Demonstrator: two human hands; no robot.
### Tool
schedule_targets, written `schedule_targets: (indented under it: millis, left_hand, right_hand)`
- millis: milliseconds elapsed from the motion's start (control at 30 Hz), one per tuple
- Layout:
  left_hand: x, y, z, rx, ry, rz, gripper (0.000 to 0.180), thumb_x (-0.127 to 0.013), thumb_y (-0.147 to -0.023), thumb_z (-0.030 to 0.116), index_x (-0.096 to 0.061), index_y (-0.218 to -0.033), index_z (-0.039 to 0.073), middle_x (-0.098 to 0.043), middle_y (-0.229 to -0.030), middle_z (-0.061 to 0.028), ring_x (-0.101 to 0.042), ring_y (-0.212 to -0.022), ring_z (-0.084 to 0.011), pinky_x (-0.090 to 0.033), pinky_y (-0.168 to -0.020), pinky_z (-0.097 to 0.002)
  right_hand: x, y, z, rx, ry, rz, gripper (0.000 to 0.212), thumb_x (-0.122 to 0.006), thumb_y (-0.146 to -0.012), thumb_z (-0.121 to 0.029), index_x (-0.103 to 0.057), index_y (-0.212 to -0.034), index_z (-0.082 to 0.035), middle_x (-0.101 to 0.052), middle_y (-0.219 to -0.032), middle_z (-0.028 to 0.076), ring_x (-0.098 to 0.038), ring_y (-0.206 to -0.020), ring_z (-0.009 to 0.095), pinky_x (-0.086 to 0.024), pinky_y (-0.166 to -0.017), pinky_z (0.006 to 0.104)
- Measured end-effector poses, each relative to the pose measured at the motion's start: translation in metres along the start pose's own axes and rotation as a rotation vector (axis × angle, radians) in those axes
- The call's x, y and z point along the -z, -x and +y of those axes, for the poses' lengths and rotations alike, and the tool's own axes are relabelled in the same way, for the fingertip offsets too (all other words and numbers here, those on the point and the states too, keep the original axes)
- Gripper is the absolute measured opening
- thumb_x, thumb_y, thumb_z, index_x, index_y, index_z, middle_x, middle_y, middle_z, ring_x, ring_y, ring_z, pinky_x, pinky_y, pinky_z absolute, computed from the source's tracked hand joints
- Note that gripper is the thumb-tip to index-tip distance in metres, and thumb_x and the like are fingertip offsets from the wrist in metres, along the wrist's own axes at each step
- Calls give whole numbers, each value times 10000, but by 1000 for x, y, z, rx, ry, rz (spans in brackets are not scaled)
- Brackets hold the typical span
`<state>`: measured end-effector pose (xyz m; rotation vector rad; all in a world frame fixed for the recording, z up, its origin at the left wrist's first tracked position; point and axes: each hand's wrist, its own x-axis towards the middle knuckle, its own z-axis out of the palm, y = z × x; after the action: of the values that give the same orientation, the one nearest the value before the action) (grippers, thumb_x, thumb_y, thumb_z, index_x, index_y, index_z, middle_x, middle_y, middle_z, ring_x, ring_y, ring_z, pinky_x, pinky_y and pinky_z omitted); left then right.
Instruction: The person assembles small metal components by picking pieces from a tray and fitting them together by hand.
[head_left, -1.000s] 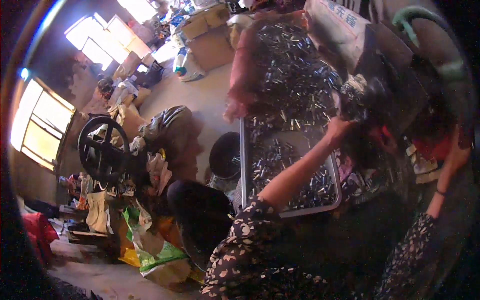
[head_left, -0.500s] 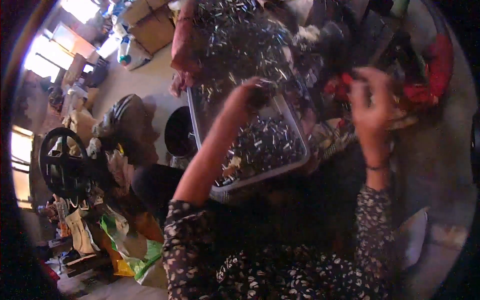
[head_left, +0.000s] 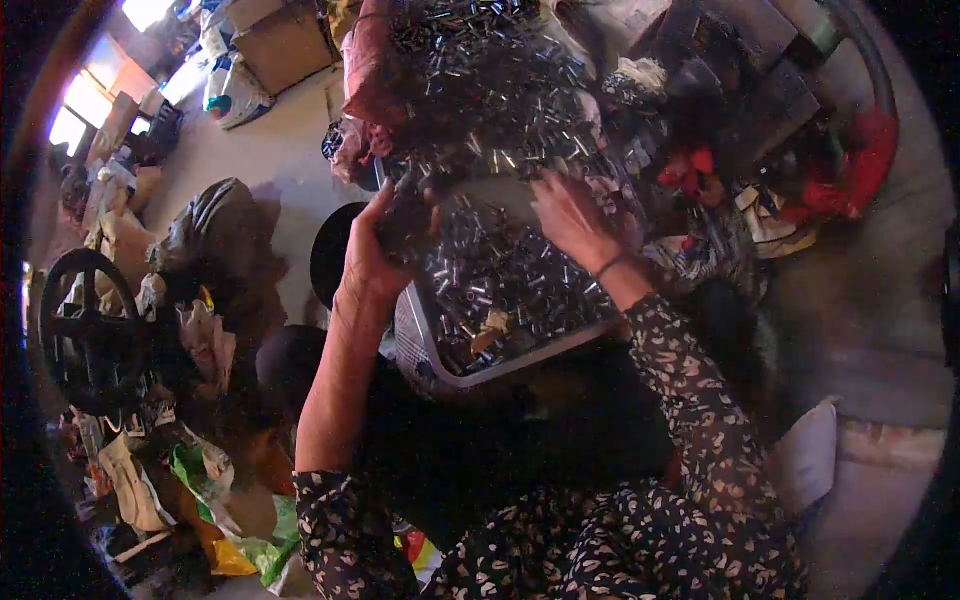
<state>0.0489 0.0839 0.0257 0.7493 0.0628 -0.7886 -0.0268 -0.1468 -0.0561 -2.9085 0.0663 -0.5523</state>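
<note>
A translucent plastic tub [head_left: 468,378] in front of me holds many small metal tube-like pieces [head_left: 490,285], with a pale tan scrap [head_left: 490,332] among them. My left hand [head_left: 380,235] is at the tub's left side, its darkened fingers curled in; what they hold is lost in shadow. Over the far right part of the tub, my right hand [head_left: 575,220] points its drawn-together fingers left, close to a larger heap of similar metal pieces [head_left: 500,110] beyond. Anything between those fingertips is too small to make out.
A pinkish cloth roll [head_left: 368,65] edges the heap on the left. A dark round container [head_left: 335,250] stands left of the tub. Farther left are a black wheel [head_left: 90,325] and a green-and-white plastic bag [head_left: 260,545]. Red cloth [head_left: 855,165] lies to the right.
My right hand has come down and left from the right side to the tub. The left hand has drawn back left from over the tub's middle to its side.
</note>
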Motion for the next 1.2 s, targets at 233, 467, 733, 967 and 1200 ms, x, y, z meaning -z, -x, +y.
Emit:
schedule_targets:
  millis: [233,467,733,967,1200]
  left_hand:
    - [9,2,6,55,292,22,260,-447,-826,205,-503,-959,-12,-572,-903,-141,-551,-836,-238,-471,-746,-349]
    - [2,7,1,77,307,-5,238,-449,-821,188,-512,-954,2,-575,-886,-134,-553,-827,-237,-469,-740,-351]
    - [4,8,-1,117,266,26,220,-461,-815,193,-536,-925,18,-581,-866,-108,-552,-816,-216,-456,-737,-352]
    - [9,1,-7,162,147,-60,247,-464,-817,216,-527,-938,10,-577,-854,-104,-551,-797,-213,-460,-706,-342]
    - [-18,-17,-29,188,-200,-57,284,-504,-797,204,-514,-1019,27,-579,-848,-77,-558,-733,-161,-457,-647,-282]
  right_hand:
    - [-19,-20,-31,-134,47,31,199,-531,-717,-116,-509,-881,-7,-493,-917,154,-514,-800,320,-434,-651,394]
    - [24,-24,29,-153,184,215,108,-440,-711,-37,-488,-797,6,-479,-822,167,-477,-830,314,-406,-663,403]
    - [33,-27,49,36,301,-45,99,-452,-696,-30,-509,-768,7,-451,-899,169,-485,-868,313,-443,-684,385]
    - [43,-28,68,90,-46,96,206,-542,-669,-3,-505,-871,11,-483,-928,155,-512,-816,296,-453,-673,358]
    - [53,5,28,-677,-1298,-86,203,-537,-756,-107,-517,-930,-6,-554,-762,59,-532,-637,99,-427,-547,211]
